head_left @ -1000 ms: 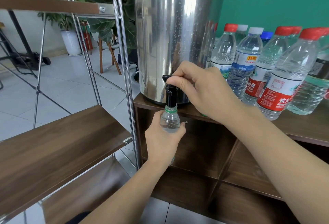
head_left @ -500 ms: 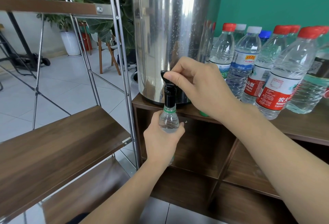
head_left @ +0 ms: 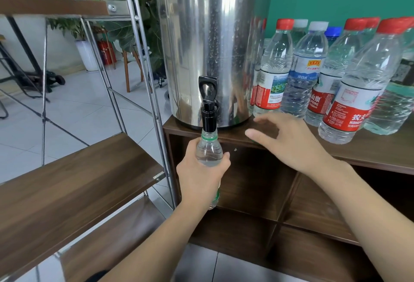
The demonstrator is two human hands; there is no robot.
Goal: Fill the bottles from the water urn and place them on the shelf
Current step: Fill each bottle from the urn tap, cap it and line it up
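Bottle [head_left: 209,152] first: in the head view, your left hand [head_left: 201,178] has its fingers [head_left: 225,158] wrapped round the clear body, holding it upright with the open neck right under the black spout [head_left: 208,118] of the steel water urn [head_left: 210,42], so anything that falls goes straight in. Water appears to reach the shoulder, so filling looks about finished. Your right hand [head_left: 289,143] is off the tap lever [head_left: 208,88], which stands up; its fingers are spread, relaxed and holding nothing, low over the wooden surface [head_left: 369,154] beside the urn's base. Something small and green peeks out beneath that hand, perhaps the cap, though you cannot be sure. Capped bottles [head_left: 349,80] crowd the surface to your right. Left of you the wooden shelf [head_left: 74,181] in its metal rack waits for this one.
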